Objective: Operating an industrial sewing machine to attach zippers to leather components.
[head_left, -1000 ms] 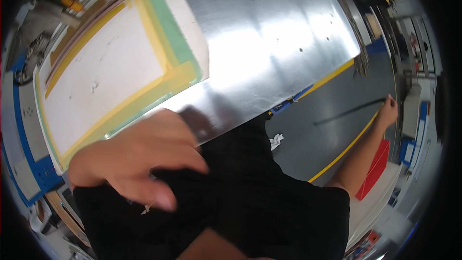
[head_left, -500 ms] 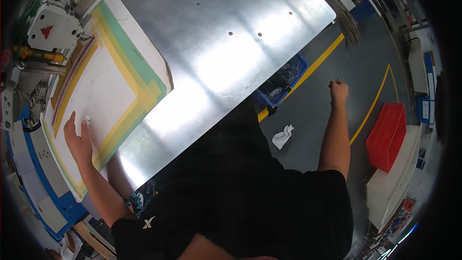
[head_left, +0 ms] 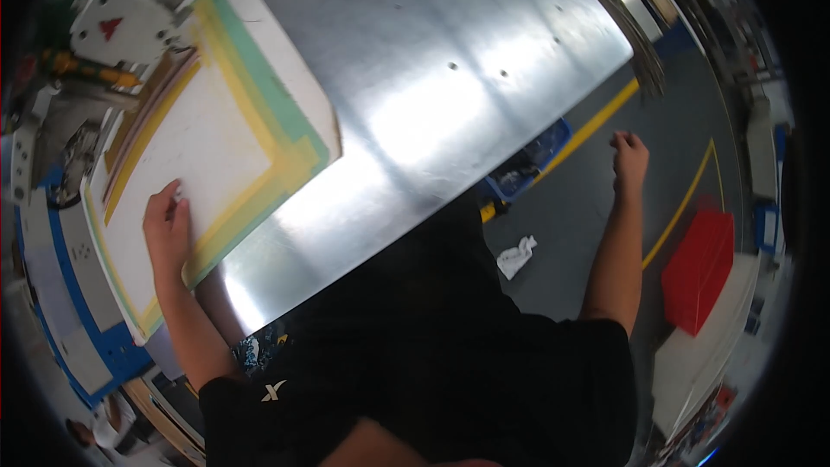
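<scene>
My left hand (head_left: 167, 229) is over the white board (head_left: 226, 164) bordered with yellow and green tape. Its thumb and forefinger close around a small white piece (head_left: 179, 194), blurred and too small to name. Held out to the right above the floor, my right hand (head_left: 632, 160) has its fingers curled in. What they hold, if anything, is hidden. The board lies on a shiny metal table (head_left: 406, 121), beside a white machine head (head_left: 121, 24) at the left.
A blue bin (head_left: 553, 143) with dark contents stands by the table's edge. On the grey floor lies a crumpled white cloth or paper (head_left: 516, 257). A red crate (head_left: 699, 272) rests on a pale container (head_left: 699, 363) at the right. Long thin strands hang off the table's far corner.
The left thumb and forefinger have drawn together at the white piece. My right hand has loosened slightly from a tighter fist. The whole view has shifted a little.
</scene>
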The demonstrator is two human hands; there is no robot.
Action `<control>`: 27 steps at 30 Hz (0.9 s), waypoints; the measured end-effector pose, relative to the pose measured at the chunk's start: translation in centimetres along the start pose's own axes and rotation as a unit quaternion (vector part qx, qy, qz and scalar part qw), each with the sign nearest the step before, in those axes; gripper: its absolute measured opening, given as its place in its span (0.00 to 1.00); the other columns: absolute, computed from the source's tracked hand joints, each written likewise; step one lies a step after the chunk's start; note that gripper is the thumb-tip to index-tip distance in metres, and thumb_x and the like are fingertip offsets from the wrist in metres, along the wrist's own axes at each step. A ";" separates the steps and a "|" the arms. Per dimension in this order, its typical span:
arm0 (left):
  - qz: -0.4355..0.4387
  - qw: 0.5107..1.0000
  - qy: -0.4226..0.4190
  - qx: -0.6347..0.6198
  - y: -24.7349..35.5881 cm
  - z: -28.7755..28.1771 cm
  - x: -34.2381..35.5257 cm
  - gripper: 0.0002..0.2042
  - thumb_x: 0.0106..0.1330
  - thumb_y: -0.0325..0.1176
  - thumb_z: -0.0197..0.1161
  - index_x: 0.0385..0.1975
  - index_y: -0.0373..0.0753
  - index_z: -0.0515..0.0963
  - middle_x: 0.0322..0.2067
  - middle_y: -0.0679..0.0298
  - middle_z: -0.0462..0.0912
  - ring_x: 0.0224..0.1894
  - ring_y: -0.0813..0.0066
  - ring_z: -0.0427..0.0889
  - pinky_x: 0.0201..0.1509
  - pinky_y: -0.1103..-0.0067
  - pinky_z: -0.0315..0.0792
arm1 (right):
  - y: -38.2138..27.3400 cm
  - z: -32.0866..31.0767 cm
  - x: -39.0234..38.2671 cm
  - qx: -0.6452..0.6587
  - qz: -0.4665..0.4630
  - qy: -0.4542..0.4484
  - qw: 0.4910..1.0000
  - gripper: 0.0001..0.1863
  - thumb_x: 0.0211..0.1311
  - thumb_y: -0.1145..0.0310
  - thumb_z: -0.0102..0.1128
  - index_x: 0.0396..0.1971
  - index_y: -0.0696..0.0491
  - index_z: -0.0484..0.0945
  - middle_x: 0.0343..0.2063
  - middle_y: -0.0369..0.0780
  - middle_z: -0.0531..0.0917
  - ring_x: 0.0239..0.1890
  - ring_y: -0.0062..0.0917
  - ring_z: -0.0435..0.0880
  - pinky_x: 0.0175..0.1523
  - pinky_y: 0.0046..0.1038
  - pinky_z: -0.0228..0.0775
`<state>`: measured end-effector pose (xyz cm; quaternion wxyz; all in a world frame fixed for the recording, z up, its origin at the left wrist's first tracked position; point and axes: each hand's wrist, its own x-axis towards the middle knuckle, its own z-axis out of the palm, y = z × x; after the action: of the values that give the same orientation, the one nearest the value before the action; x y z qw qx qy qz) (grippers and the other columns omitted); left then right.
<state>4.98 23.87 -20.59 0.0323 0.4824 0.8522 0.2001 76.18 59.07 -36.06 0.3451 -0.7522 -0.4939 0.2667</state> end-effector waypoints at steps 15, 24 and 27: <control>0.041 0.995 -0.085 0.005 2.9 -1.4 -2.9 0.25 0.67 0.42 0.69 0.62 0.41 0.77 0.40 0.54 0.84 0.47 0.53 0.82 0.57 0.63 0.74 | -22.0 6.0 -8.8 0.029 -0.285 -0.099 0.953 0.09 0.74 0.69 0.61 0.37 0.60 0.81 0.29 0.32 0.77 0.32 0.16 0.70 0.38 0.22 0.65; -0.225 0.963 0.138 0.059 -11.0 -8.2 -13.7 0.19 0.69 0.44 0.67 0.54 0.38 0.82 0.39 0.53 0.85 0.43 0.56 0.85 0.49 0.66 0.77 | -32.0 15.4 -17.6 -0.107 -0.481 -0.372 0.787 0.13 0.75 0.66 0.59 0.42 0.62 0.82 0.33 0.38 0.85 0.32 0.20 0.78 0.39 0.25 0.71; -0.397 0.880 0.258 0.025 -18.2 -11.0 -20.3 0.17 0.70 0.45 0.66 0.48 0.38 0.85 0.32 0.55 0.87 0.35 0.63 0.85 0.42 0.69 0.78 | -26.8 21.5 -11.8 0.116 -0.412 -0.448 0.785 0.19 0.78 0.59 0.54 0.36 0.63 0.79 0.32 0.43 0.84 0.34 0.30 0.79 0.42 0.34 0.72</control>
<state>-1.68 -4.77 -20.12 -0.1238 0.0352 0.9552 0.2666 40.87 60.98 -27.69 0.2462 -0.2277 -0.8213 0.4615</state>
